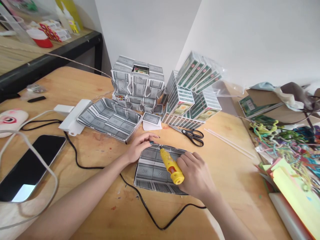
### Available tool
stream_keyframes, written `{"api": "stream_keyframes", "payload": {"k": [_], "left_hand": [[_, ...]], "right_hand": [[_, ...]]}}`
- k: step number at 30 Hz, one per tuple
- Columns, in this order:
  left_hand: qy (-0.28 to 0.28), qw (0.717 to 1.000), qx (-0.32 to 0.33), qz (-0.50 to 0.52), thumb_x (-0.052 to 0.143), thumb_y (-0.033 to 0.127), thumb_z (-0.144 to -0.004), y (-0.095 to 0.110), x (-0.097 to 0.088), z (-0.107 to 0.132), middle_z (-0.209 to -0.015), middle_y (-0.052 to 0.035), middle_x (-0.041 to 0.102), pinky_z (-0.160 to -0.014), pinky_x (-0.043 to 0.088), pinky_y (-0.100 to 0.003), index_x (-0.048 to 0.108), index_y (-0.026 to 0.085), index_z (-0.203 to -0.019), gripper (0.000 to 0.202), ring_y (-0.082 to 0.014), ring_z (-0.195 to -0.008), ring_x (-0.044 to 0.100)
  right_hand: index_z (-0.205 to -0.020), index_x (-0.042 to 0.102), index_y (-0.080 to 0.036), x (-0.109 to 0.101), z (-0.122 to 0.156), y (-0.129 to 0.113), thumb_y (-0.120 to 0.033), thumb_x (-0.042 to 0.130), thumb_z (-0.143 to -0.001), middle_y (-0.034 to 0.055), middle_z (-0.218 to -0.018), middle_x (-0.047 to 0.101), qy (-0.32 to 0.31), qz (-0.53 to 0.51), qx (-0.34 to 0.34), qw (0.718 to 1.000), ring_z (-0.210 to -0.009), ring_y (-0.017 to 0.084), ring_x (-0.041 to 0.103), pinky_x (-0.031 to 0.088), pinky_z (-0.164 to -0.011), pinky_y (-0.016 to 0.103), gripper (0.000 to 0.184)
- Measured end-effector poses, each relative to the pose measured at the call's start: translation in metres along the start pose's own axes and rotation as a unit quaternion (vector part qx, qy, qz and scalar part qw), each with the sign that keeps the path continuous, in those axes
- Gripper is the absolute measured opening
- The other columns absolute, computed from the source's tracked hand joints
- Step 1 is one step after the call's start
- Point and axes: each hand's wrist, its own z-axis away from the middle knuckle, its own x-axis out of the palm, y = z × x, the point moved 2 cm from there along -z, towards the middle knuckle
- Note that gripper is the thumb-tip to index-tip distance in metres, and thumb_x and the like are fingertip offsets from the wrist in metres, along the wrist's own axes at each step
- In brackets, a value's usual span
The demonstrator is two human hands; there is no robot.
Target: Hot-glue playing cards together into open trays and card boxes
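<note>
A yellow hot glue gun [168, 161] is gripped in my right hand [193, 171], its nozzle at the far edge of a shallow tray made of grey-patterned playing cards [150, 172]. My left hand [140, 145] rests at the tray's far left corner, thumb and fingers around its edge; the fingertips are partly hidden. Behind it lies a larger card tray [113, 121], tilted against a white power strip [75, 118]. A small stack of loose cards [151, 118] sits just right of that tray.
Behind stand a block of card boxes [137, 80] and stacked green-and-white card packs [192, 96]. Black-handled scissors [193, 135] and clear glue sticks [228, 143] lie to the right, near colourful yarn [287, 143]. A phone [32, 166] and black cord [142, 196] are on the left and front.
</note>
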Motion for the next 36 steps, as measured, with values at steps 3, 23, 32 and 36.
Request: {"api": "stream_keyframes", "payload": {"k": [3,23,32,36], "left_hand": [[-0.001,1.000,0.003,-0.004,0.047,0.026,-0.076,0.000,0.000,0.000,-0.083,-0.0041,0.063,-0.068,0.038,-0.030,0.058,0.014,-0.104,0.032,-0.0188,-0.077,0.056],[0.007,0.999,0.009,0.040,0.052,0.025,-0.073,-0.005,-0.001,-0.002,-0.088,-0.0058,0.063,-0.074,0.041,-0.031,0.056,0.014,-0.107,0.036,-0.0207,-0.084,0.058],[0.039,0.999,-0.006,-0.006,0.054,0.027,-0.072,-0.001,-0.001,-0.001,-0.081,-0.0035,0.062,-0.063,0.038,-0.026,0.061,0.015,-0.096,0.027,-0.0169,-0.073,0.056],[0.055,0.998,-0.019,-0.020,0.056,0.029,-0.070,0.001,-0.001,-0.001,-0.071,-0.0019,0.061,-0.061,0.037,-0.026,0.062,0.014,-0.077,0.017,-0.0166,-0.069,0.055]], "right_hand": [[-0.059,0.046,-0.019,-0.002,0.001,0.001,-0.013,0.048,-0.062,0.0027,-0.058,0.050,0.006,0.000,0.003,1.000,-0.059,0.017,0.039,0.023,-0.057,0.030,0.008],[-0.086,0.053,-0.020,-0.024,0.042,0.040,-0.022,0.059,-0.077,0.0040,-0.078,0.052,0.186,-0.162,0.216,0.945,-0.066,0.016,0.050,0.040,-0.060,0.029,0.012],[-0.094,0.062,-0.014,0.037,0.111,0.087,-0.050,0.069,-0.066,0.0071,-0.083,0.064,0.139,-0.525,0.551,0.633,-0.063,0.015,0.057,0.046,-0.056,0.026,0.045],[-0.085,0.066,-0.012,0.050,0.111,0.082,-0.050,0.075,-0.059,0.0075,-0.076,0.067,0.039,-0.599,0.555,0.575,-0.066,0.018,0.061,0.049,-0.061,0.028,0.046]]}}
